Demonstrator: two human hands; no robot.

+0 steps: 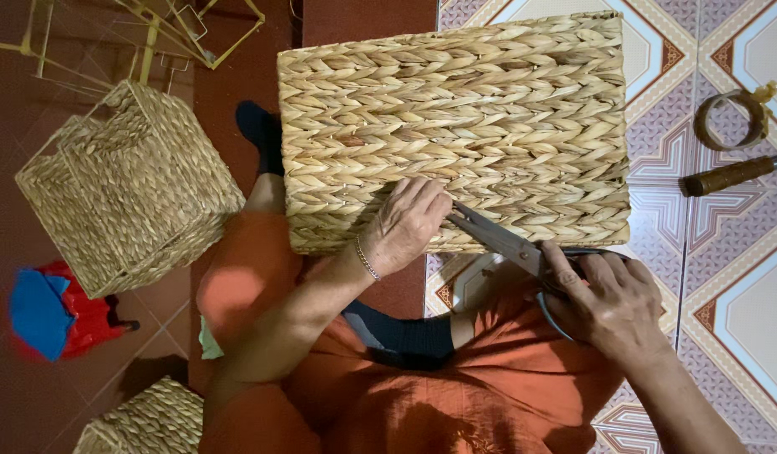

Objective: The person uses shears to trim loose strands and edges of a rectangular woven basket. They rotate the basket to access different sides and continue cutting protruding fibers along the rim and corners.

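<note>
Right hand [611,303] is wrapped tight around the scissors [510,245], blades pointing at the big woven basket [456,126] on the person's lap. Left hand [405,225] lies on the basket's near edge, fingers together. Farther left, a smaller basket [128,185] on the floor.

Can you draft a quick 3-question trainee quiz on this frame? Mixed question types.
1. True or false: the right hand holds the scissors by their handles.
2. Where does the left hand rest?
A. on the small square basket
B. on the near edge of the large woven basket
C. on the wooden-handled tool
3. Fill in: the wooden-handled tool lies on the patterned tile floor, just below a ____ of tape.

Key
1. True; the blades point toward the left hand's fingers.
2. B; the palm lies flat on the large woven basket, while the small square basket sits apart to the left.
3. roll; the roll of tape.
</note>
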